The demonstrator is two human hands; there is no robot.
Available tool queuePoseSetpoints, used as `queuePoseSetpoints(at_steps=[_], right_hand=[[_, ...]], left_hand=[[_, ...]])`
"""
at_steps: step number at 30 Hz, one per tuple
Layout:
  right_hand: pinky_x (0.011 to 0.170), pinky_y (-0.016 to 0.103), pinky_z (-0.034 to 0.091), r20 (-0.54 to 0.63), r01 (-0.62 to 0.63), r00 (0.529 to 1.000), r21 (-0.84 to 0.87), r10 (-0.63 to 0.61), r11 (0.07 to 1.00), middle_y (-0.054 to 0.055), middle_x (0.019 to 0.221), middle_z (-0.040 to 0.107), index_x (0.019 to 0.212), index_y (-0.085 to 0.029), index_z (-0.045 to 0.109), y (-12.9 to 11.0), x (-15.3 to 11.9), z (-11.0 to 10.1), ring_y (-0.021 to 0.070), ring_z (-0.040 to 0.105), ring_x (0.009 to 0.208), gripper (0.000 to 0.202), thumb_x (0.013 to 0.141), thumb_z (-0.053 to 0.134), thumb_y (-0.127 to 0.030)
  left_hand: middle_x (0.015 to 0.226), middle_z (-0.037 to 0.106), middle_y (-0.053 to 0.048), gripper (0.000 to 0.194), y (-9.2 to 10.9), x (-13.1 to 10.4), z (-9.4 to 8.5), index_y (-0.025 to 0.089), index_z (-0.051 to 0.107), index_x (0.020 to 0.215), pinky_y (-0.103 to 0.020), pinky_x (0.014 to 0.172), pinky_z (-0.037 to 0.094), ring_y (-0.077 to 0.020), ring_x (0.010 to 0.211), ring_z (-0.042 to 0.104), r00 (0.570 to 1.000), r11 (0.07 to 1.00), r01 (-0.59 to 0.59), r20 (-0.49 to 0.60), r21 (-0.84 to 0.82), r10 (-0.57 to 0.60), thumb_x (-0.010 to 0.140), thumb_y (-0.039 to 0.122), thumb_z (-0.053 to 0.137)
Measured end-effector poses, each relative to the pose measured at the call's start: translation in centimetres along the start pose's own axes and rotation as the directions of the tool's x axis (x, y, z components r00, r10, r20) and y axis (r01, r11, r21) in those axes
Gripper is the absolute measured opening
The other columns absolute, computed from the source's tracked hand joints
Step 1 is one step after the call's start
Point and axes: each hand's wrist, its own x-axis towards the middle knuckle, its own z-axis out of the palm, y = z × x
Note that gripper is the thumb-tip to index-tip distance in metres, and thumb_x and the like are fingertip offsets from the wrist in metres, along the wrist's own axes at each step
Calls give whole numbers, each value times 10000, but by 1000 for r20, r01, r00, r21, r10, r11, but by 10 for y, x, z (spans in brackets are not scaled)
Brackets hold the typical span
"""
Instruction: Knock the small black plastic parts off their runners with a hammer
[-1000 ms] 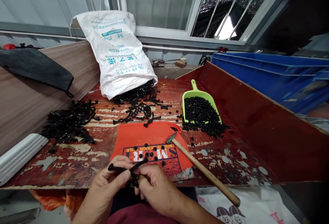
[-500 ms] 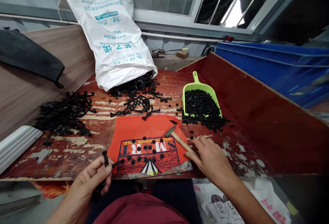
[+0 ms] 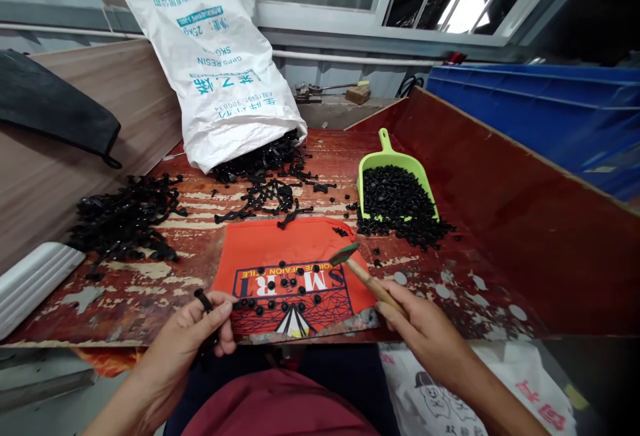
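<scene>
My left hand is closed on black plastic pieces, its fingertips at the left edge of an orange cloth. Small round black caps lie scattered over the cloth's printed part. My right hand grips the wooden handle of a small hammer. The hammer's head is raised a little over the right part of the cloth. Behind the cloth lie loose black pieces, and a green dustpan full of small black parts stands at the back right.
A white sack spills black pieces at the back. Another black pile lies at left, near a white ribbed object. A red-brown board bounds the right side, with a blue crate beyond.
My right hand has taken hold of the hammer and lifted it off the cloth. My left hand has moved right, towards the caps. The view has shifted slightly.
</scene>
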Motion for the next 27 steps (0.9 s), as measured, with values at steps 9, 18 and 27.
queuePoseSetpoints(at_steps=[9,18,27], right_hand=[[627,209,361,116,35,992,176,-56,984,-45,796,604,1181,-283,623,-33,-11,44,133,511,693,274,986,435,-319],[662,213,367,127,36,990,175,-58,984,-41,822,630,1141,-266,635,-39,-7,55,131,554,730,248,968,457,-274],[596,198,339,152,51,985,172,-78,984,-53,734,548,1087,-259,628,-36,-4,61,115,501,666,211,974,456,-309]], left_hand=[[447,531,46,522,0,14,1,168,508,623,-142,322,261,-53,335,420,996,996,92,0,21,-92,616,597,805],[406,508,34,474,-7,16,2,162,519,598,-140,333,236,-50,341,376,995,995,94,46,-24,-93,705,551,769],[424,529,29,472,-9,18,3,165,518,598,-143,342,236,-56,350,400,994,994,104,44,-16,-103,697,548,774]])
